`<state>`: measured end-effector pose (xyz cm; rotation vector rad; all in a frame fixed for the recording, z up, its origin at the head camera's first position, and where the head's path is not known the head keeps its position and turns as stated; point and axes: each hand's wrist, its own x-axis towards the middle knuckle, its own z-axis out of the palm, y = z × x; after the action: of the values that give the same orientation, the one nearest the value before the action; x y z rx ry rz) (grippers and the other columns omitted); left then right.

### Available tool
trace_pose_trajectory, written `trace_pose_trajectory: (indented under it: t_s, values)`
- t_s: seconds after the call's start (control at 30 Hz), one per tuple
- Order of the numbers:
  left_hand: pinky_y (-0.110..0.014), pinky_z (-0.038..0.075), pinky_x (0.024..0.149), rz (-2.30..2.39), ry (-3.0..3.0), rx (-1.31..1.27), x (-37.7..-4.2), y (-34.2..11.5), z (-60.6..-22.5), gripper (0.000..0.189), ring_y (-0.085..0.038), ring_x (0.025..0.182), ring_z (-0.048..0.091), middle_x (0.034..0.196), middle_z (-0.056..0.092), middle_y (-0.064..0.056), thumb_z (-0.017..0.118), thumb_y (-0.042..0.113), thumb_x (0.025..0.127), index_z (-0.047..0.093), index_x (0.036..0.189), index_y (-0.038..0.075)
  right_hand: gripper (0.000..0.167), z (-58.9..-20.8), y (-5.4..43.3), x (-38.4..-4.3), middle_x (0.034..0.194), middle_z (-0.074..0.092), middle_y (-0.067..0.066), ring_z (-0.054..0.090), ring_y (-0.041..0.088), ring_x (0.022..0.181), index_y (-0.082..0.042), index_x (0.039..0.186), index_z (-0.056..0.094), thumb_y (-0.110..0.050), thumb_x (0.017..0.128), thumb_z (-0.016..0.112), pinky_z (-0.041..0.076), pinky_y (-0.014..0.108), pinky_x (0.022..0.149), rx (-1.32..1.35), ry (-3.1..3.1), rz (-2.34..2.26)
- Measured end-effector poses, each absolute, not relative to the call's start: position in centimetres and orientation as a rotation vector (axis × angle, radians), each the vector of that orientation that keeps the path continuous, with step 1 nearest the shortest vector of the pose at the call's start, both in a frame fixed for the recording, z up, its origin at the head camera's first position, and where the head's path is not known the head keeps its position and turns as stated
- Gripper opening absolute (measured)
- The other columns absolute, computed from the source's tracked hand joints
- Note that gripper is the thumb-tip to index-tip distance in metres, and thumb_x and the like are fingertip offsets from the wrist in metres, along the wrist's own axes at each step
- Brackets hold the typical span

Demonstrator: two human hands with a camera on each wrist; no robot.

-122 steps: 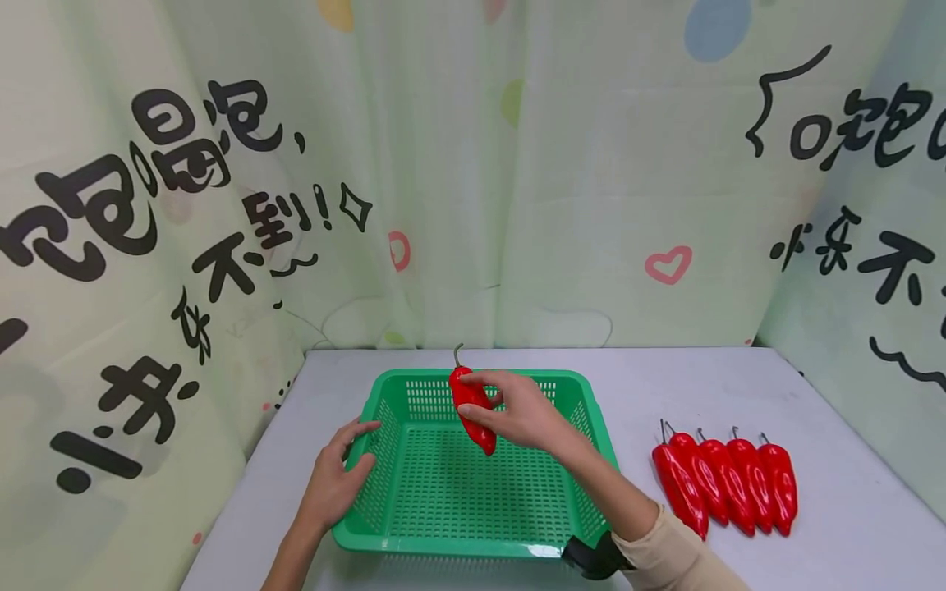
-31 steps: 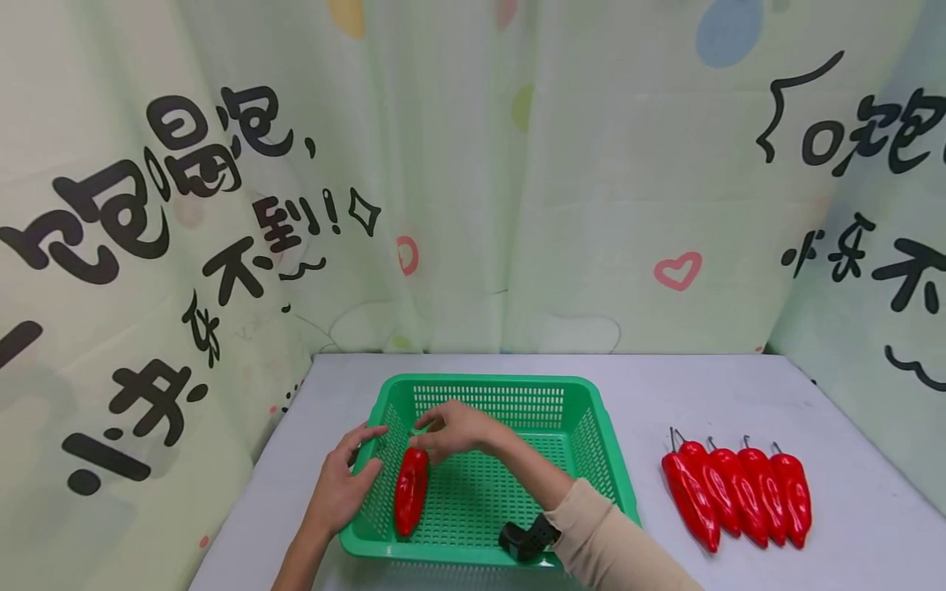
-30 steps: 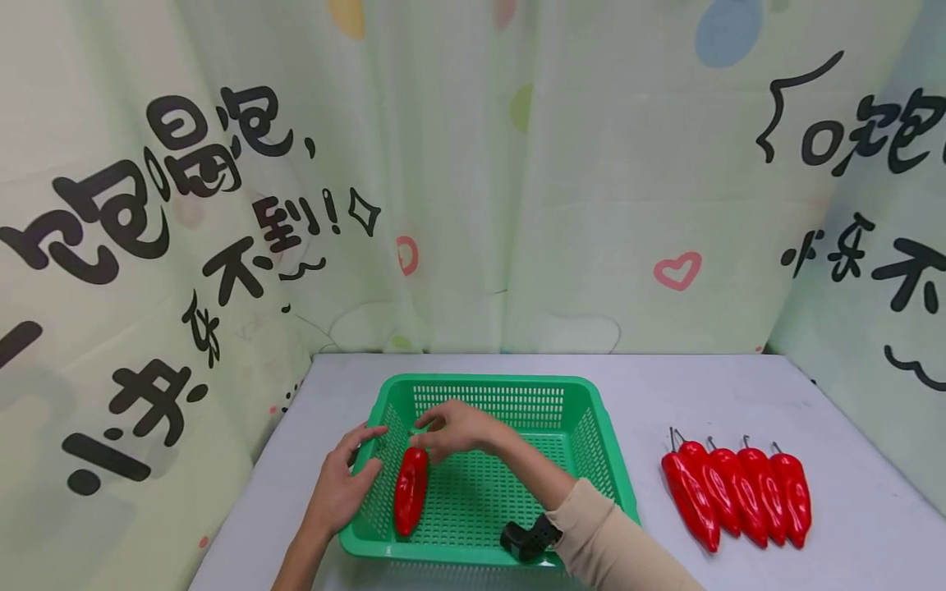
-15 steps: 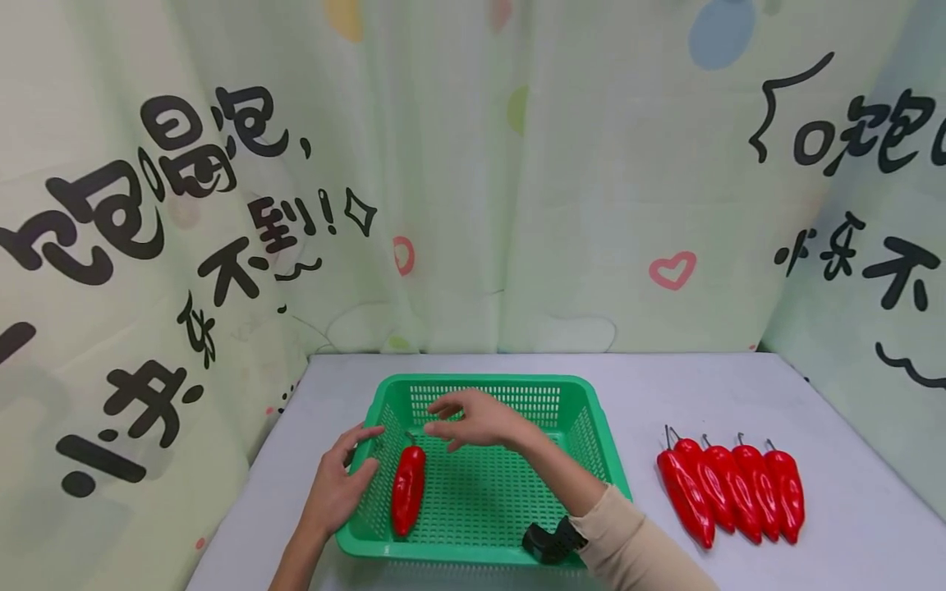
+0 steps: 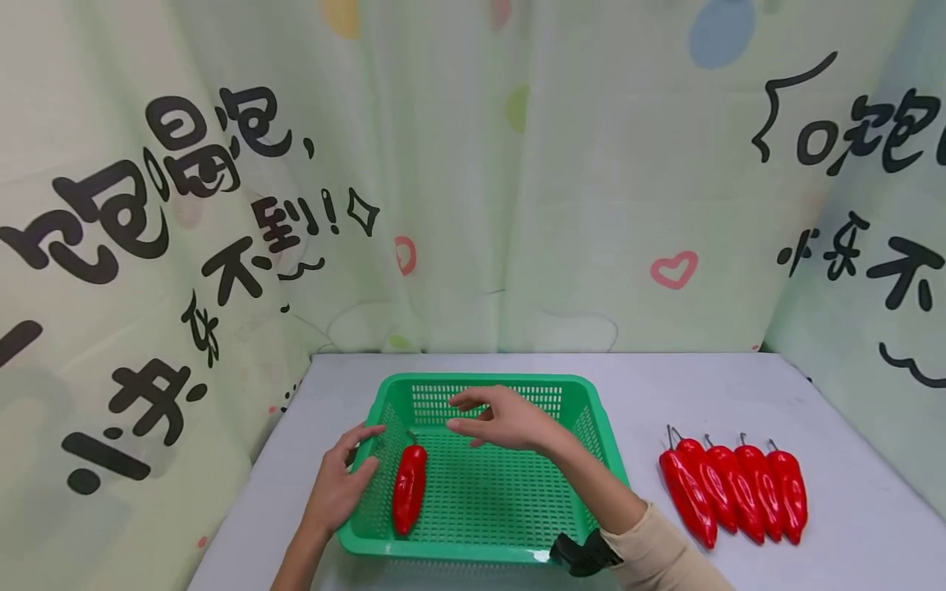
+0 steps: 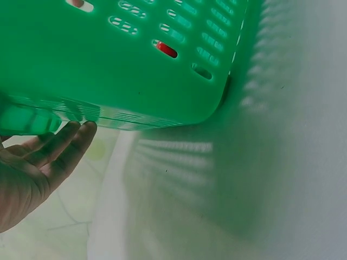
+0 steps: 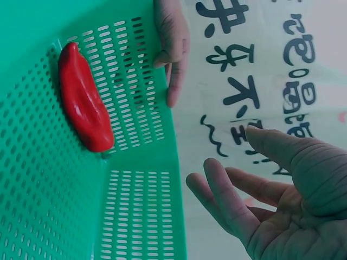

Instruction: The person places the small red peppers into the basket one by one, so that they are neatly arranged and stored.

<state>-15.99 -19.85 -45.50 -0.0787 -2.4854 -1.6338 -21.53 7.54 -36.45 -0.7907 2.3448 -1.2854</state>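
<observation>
A red pepper (image 5: 410,490) with a thin stem lies lengthwise against the left inner wall of a green perforated basket (image 5: 480,552); the right wrist view also shows the red pepper (image 7: 85,102) there. My right hand (image 5: 502,419) hovers above the basket, holding nothing, its fingers loosely extended and its thumb apart from them. At the basket's left side my left hand (image 5: 343,480) rests, thumb and index finger by the rim. In the left wrist view, the fingers (image 6: 68,146) look fairly straight, tips touching the outside of the basket.
Several more red peppers (image 5: 732,492) lie side by side on the white table (image 5: 650,386), right of the basket. A pale curtain (image 5: 458,205) with black lettering stands behind and to the sides. A black wrist strap (image 5: 584,554) overlaps the basket's front rim.
The right hand has carried a pepper down into the basket's left side and let it go, then risen and drawn back rightward. The left hand has stayed at the basket's left rim.
</observation>
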Motion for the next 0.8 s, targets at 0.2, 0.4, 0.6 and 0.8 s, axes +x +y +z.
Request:
trace_pose_trajectory:
  t_s: [0.2, 0.4, 0.6, 0.8]
  values:
    - [-0.057, 0.050, 0.101, -1.647, -2.482, -0.059, -16.0, -19.6, -45.5, 0.043, -0.047, 0.132, 0.053, 0.157, 0.041, -0.025, 0.057, 0.001, 0.094, 0.064, 0.136, 0.008, 0.048, -36.0, 8.5, -20.6, 0.140, 0.061, 0.015, 0.074, 0.018, 0.093, -0.006, 0.140, 0.059, -0.030, 0.099, 0.066, 0.060, 0.035, 0.083, -0.784, 2.389, -1.281]
    - [-0.055, 0.052, 0.099, -1.652, -2.480, -0.052, -16.1, -19.5, -45.5, 0.043, -0.047, 0.130, 0.055, 0.157, 0.041, -0.025, 0.056, 0.001, 0.094, 0.064, 0.136, 0.008, 0.047, -35.5, 9.3, -19.7, 0.143, 0.061, 0.011, 0.073, 0.014, 0.092, -0.008, 0.141, 0.060, -0.031, 0.099, 0.066, 0.059, 0.036, 0.083, -0.808, 2.432, -1.267]
    - [-0.059, 0.047, 0.105, -1.645, -2.493, -0.052, -16.2, -19.5, -45.6, 0.043, -0.047, 0.136, 0.049, 0.157, 0.041, -0.024, 0.057, 0.002, 0.094, 0.064, 0.136, 0.008, 0.048, -35.7, 10.0, -19.1, 0.141, 0.062, 0.010, 0.072, 0.017, 0.099, -0.010, 0.140, 0.060, -0.033, 0.098, 0.068, 0.058, 0.029, 0.079, -0.799, 2.485, -1.252]
    - [-0.062, 0.042, 0.109, -1.640, -2.500, -0.049, -16.1, -19.6, -45.6, 0.043, -0.046, 0.143, 0.041, 0.157, 0.042, -0.023, 0.057, 0.002, 0.094, 0.064, 0.136, 0.009, 0.048, -35.8, 10.9, -18.5, 0.140, 0.062, 0.012, 0.072, 0.019, 0.102, -0.010, 0.139, 0.061, -0.034, 0.098, 0.068, 0.058, 0.028, 0.076, -0.802, 2.503, -1.268]
